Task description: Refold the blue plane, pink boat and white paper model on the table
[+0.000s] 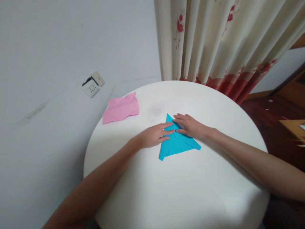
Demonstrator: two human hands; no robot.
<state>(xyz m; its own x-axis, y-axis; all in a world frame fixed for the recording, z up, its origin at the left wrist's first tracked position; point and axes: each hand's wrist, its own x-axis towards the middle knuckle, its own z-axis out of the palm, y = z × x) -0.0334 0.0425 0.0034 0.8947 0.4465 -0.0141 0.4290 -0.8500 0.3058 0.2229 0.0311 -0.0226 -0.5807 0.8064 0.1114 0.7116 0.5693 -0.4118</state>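
Observation:
A folded sheet of blue paper (177, 144) lies flat on the white round table, shaped roughly like a triangle with its tip pointing away from me. Its two near corners end in small folded tabs. From the left, my left hand (156, 135) rests on it with fingers stretched out over the upper part. My right hand (188, 124) lies along the upper right edge, fingers extended and touching the paper. The fingers cover some of the creases in the middle.
The round white table (143, 181) stands against a pale wall. A creased pink paper sheet (121, 108) lies at its far left edge. Wall sockets (90, 87) are beyond it. A cream curtain (202, 41) with red flowers hangs behind the table.

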